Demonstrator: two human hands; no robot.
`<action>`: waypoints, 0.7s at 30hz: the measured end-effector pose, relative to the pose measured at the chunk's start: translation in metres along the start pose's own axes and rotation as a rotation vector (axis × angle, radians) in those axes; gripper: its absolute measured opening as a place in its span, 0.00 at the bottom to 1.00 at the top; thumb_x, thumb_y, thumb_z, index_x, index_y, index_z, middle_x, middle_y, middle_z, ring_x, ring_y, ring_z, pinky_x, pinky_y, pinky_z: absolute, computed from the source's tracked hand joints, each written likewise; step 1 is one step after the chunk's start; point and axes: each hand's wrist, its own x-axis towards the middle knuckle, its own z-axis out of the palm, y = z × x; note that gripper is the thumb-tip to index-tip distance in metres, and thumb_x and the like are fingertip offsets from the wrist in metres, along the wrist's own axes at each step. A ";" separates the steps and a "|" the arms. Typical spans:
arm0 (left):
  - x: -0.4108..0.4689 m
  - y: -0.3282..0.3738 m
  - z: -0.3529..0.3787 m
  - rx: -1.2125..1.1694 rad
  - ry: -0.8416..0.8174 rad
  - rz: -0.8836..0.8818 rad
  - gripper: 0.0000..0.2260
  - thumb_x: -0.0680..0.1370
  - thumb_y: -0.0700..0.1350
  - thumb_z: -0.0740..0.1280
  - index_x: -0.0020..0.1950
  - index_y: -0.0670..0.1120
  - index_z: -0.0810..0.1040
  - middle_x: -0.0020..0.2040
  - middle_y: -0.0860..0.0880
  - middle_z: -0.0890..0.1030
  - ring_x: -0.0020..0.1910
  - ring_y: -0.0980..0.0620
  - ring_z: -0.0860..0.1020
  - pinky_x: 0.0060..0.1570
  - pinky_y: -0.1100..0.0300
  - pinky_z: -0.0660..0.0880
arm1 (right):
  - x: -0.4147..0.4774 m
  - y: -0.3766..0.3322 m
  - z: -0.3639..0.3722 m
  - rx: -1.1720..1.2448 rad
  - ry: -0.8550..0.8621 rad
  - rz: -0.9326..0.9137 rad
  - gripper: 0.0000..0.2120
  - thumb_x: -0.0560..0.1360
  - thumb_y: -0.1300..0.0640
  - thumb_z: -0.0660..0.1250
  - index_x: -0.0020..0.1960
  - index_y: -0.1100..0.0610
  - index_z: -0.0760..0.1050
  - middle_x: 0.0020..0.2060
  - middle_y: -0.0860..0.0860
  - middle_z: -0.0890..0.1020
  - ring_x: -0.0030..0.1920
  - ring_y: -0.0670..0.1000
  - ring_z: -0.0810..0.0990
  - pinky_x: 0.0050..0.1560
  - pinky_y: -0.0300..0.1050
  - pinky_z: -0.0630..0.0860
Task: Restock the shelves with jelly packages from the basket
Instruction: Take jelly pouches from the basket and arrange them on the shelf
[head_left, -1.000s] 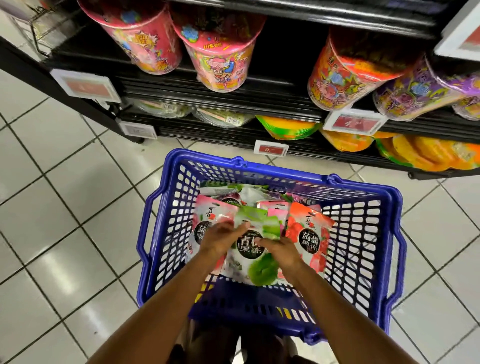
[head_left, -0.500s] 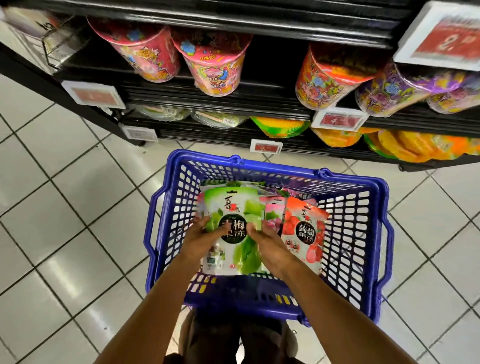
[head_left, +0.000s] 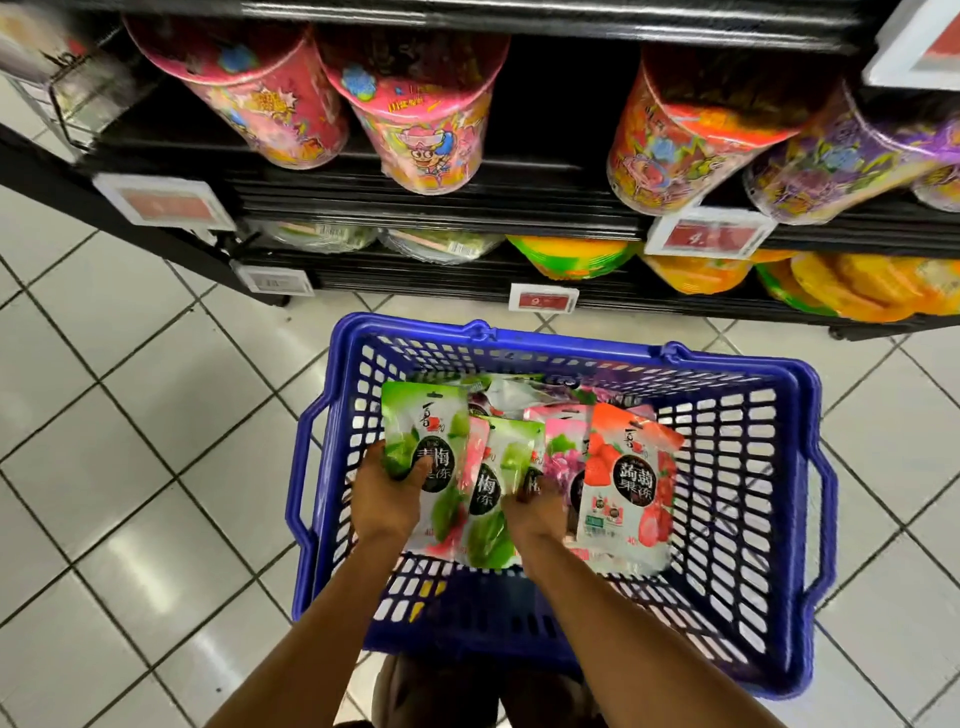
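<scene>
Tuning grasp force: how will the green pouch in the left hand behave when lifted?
Probably floppy: the green pouch is a flat film bag; held at one edge by the left hand, it may sag. Its glossy surface looks slippery. Unlikely to roll, being flat.

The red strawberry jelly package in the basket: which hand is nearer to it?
Right. The right hand lies beside the strawberry package; the left hand grips a green package farther left.

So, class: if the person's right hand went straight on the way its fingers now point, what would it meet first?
Probably the pink jelly pouch standing right ahead of the right hand in the blue basket; its fingertips seem to be against it, though depth is unclear.
</scene>
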 end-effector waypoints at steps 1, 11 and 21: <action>0.001 -0.001 0.002 0.008 -0.005 -0.011 0.15 0.74 0.47 0.74 0.57 0.41 0.77 0.51 0.43 0.83 0.51 0.43 0.81 0.47 0.59 0.71 | 0.000 0.001 0.003 0.016 -0.051 -0.001 0.23 0.77 0.57 0.66 0.71 0.58 0.67 0.56 0.58 0.82 0.51 0.58 0.81 0.43 0.45 0.78; -0.018 0.009 -0.031 -0.123 -0.228 -0.021 0.20 0.68 0.41 0.79 0.57 0.45 0.77 0.44 0.52 0.83 0.41 0.56 0.81 0.37 0.68 0.76 | -0.025 0.006 -0.035 0.561 -0.104 0.040 0.11 0.81 0.56 0.62 0.62 0.56 0.75 0.52 0.57 0.80 0.50 0.56 0.78 0.58 0.52 0.74; -0.138 0.127 -0.153 -0.515 -0.515 -0.010 0.30 0.57 0.61 0.81 0.54 0.50 0.83 0.51 0.43 0.85 0.49 0.42 0.83 0.50 0.44 0.79 | -0.189 -0.049 -0.204 0.935 -0.198 -0.250 0.28 0.69 0.42 0.70 0.65 0.52 0.76 0.59 0.56 0.82 0.57 0.60 0.82 0.55 0.64 0.78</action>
